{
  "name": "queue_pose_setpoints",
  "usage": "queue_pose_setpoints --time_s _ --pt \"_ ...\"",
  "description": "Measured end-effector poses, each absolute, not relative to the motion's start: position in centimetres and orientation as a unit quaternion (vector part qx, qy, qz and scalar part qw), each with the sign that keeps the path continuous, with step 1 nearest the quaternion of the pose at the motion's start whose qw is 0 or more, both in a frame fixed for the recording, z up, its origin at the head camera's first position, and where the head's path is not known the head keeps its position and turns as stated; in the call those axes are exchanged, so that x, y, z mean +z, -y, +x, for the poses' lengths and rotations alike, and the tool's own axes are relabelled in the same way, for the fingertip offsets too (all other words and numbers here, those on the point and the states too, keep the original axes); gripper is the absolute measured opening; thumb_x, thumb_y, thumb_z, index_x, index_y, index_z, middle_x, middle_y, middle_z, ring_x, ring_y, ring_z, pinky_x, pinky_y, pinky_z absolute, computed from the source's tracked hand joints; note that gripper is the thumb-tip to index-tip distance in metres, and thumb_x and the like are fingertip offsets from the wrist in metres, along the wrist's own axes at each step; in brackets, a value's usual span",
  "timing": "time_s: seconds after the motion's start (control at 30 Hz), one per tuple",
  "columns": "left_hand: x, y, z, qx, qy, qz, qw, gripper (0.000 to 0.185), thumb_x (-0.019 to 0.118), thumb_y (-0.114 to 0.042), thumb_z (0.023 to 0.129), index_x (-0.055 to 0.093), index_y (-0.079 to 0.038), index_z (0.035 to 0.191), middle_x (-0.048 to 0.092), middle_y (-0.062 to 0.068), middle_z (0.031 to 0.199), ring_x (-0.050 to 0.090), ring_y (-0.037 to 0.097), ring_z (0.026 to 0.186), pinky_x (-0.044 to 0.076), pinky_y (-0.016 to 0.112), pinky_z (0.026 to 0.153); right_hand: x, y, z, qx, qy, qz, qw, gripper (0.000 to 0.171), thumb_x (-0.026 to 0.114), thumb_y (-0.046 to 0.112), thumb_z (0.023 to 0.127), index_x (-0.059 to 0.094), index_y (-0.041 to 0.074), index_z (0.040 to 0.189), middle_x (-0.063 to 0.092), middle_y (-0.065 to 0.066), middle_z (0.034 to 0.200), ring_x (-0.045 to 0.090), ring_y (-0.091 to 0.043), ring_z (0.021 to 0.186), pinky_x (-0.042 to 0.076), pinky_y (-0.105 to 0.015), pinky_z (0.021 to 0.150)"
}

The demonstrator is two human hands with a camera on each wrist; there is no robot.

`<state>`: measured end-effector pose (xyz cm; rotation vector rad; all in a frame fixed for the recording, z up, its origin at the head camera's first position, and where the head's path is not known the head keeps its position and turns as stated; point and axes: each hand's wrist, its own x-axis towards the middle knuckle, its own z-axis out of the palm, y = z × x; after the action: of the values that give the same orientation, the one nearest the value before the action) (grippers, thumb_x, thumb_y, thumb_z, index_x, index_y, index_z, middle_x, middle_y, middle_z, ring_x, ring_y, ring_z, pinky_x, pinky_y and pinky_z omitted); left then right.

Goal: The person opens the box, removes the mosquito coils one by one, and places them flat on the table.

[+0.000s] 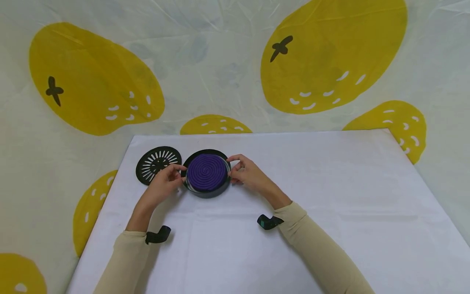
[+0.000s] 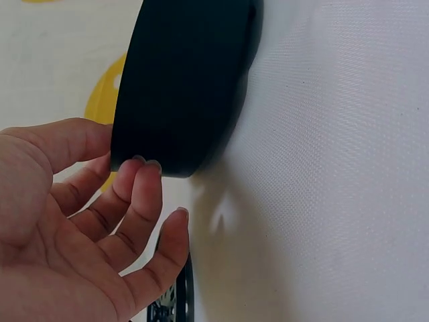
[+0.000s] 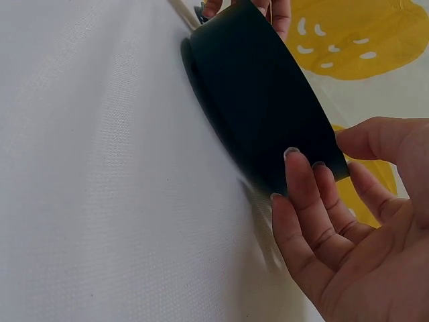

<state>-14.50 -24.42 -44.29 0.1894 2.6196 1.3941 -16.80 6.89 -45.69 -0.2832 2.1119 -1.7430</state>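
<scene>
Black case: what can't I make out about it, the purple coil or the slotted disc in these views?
- Head: inside of the case under the coil, hidden by the coil.
- Head: lower right of the disc, behind the left hand; its centre pattern, too small.
- Left wrist: top of the case, cut off by the upper edge.
- Right wrist: coil, hidden by the case's wall.

Left of centre in the frame, the left hand (image 1: 163, 185) and right hand (image 1: 248, 173) pinch opposite sides of a round dark container (image 1: 207, 194) with a purple coil (image 1: 207, 172) in it. A slotted black disc (image 1: 147, 164) lies further left, on the white table (image 1: 330, 237)
</scene>
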Motion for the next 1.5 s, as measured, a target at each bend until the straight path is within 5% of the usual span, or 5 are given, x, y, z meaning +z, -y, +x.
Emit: queue_pose_setpoints --time_s 0.7,1.13,1.37,1.5 --pt "-44.1 24.7 -15.0 0.509 -0.851 0.055 0.122 0.041 0.068 -0.004 0.095 0.055 0.002 0.133 0.05 0.008 0.091 0.053 0.015 0.076 0.054 0.035 0.066 -45.2 -6.8 -17.5 -0.606 -0.762 -0.092 0.209 0.042 0.064 0.008 0.094 0.054 0.015 0.135 0.064 -0.011 0.099 0.07 -0.025 0.083 0.054 -0.031 0.07" --pt "-43.6 24.7 -15.0 0.499 -0.856 0.062 0.124 0.041 0.069 -0.004 0.094 0.056 0.001 0.132 0.051 0.009 0.092 0.054 0.017 0.077 0.051 0.033 0.066 -43.3 -6.7 -18.1 -0.549 -0.801 -0.136 0.196 0.044 0.059 -0.001 0.09 0.057 0.004 0.134 0.065 -0.009 0.093 0.069 -0.022 0.083 0.049 -0.028 0.069" --pt "-43.6 24.7 -15.0 0.498 -0.857 0.066 0.118 0.04 0.069 -0.004 0.093 0.056 0.001 0.131 0.052 0.011 0.092 0.054 0.016 0.077 0.048 0.027 0.064 -42.3 -6.2 -18.5 -0.529 -0.821 -0.136 0.166 0.04 0.064 0.006 0.092 0.06 0.007 0.132 0.066 -0.008 0.107 0.069 -0.029 0.087 0.048 -0.031 0.07" --pt "-43.6 24.6 -15.1 0.494 -0.859 0.066 0.117 0.039 0.069 -0.004 0.093 0.057 0.0 0.13 0.052 0.01 0.092 0.054 0.017 0.077 0.047 0.027 0.065 -42.0 -5.6 -18.7 -0.524 -0.825 -0.136 0.161 0.039 0.068 0.008 0.094 0.061 0.007 0.132 0.064 -0.01 0.122 0.07 -0.021 0.083 0.051 -0.03 0.072"
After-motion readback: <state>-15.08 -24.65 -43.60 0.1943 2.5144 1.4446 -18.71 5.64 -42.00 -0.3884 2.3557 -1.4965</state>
